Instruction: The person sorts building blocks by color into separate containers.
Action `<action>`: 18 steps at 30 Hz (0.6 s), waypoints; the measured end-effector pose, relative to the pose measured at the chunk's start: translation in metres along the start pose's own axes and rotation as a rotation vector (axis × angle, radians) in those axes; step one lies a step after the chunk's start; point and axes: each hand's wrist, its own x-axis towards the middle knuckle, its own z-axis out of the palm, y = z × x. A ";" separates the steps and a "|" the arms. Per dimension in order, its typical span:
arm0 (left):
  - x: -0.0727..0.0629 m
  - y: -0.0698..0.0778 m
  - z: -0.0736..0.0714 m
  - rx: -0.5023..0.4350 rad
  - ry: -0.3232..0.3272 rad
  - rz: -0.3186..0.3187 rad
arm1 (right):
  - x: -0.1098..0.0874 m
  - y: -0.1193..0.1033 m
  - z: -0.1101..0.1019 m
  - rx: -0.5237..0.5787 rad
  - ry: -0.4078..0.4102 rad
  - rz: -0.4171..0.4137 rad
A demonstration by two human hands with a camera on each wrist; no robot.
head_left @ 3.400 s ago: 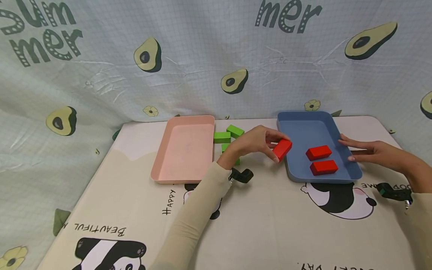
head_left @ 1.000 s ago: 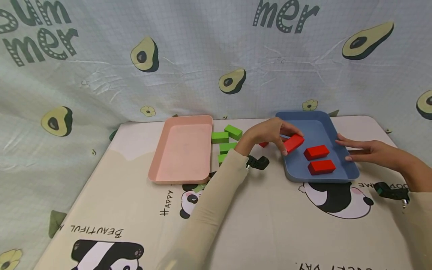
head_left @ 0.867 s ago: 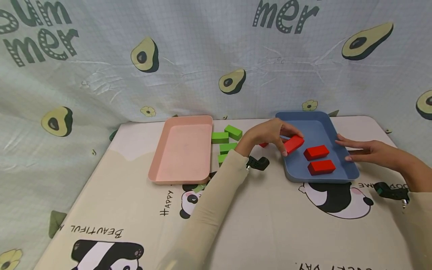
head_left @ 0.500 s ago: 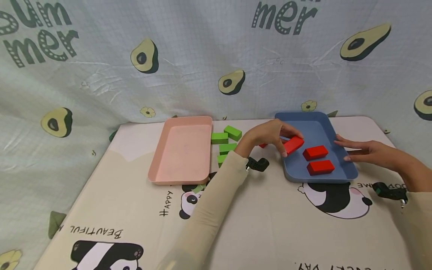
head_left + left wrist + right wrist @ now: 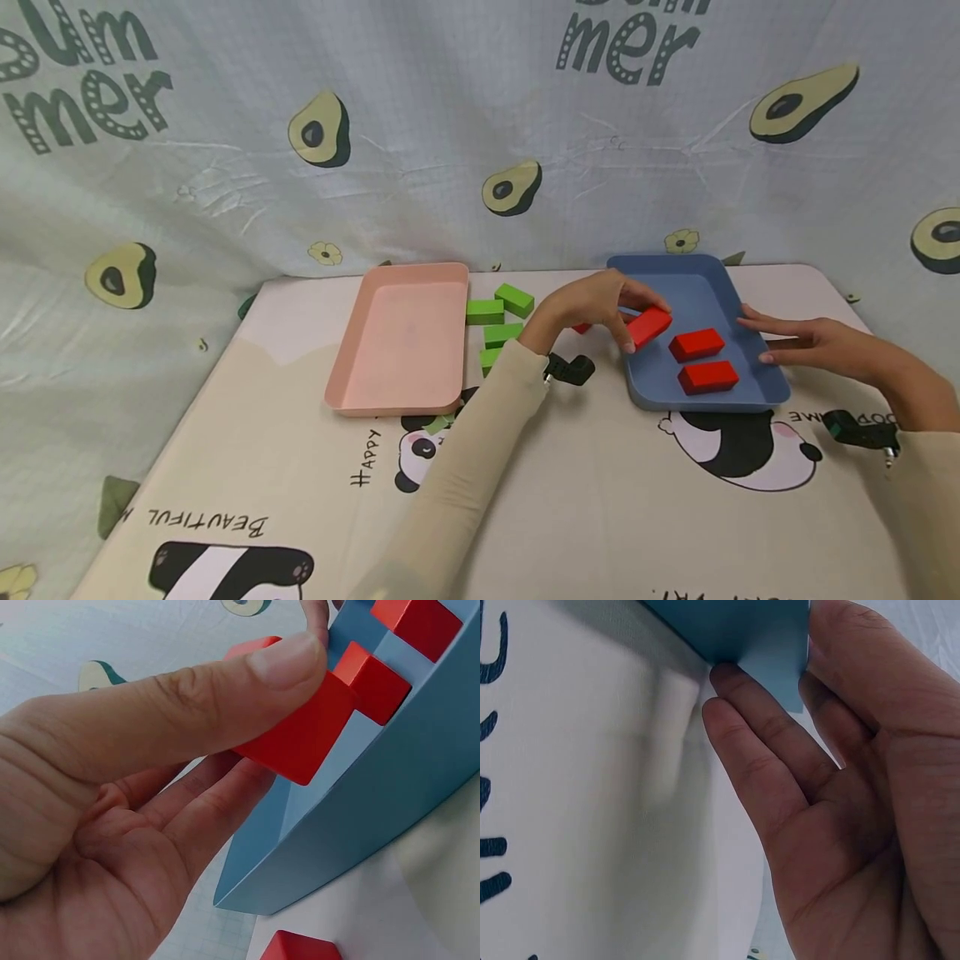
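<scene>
My left hand (image 5: 588, 304) pinches a red block (image 5: 649, 328) between thumb and fingers, tilted over the left rim of the blue tray (image 5: 675, 287). In the left wrist view the thumb lies across this block (image 5: 307, 739), above the tray wall (image 5: 360, 802). Two more red blocks, a rear one (image 5: 696, 344) and a front one (image 5: 708, 377), lie inside the tray. Fairly straight fingers of my right hand (image 5: 832, 346) touch the tray's right side; the right wrist view shows them against its outer wall (image 5: 757, 634). Another red block (image 5: 582, 328) sits on the table, mostly hidden by my left hand.
A pink tray (image 5: 405, 333) stands to the left with nothing in it. Several green blocks, such as this green block (image 5: 484, 312), lie between the trays, partly behind the left forearm. A patterned cloth (image 5: 420, 125) hangs behind the table (image 5: 600, 500).
Since the earliest frame, my left hand has carried the red block rightward over the blue tray's rim. During the last second both hands have held nearly still, while the head view shifted slightly.
</scene>
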 end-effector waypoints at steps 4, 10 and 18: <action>0.000 0.002 -0.001 -0.004 -0.001 -0.003 | 0.001 -0.001 -0.001 0.005 -0.005 0.006; 0.003 0.003 -0.002 0.023 -0.019 -0.005 | 0.000 -0.002 0.000 0.012 -0.009 0.003; 0.012 0.005 -0.002 0.019 -0.043 -0.005 | -0.001 0.001 0.001 0.004 -0.001 -0.021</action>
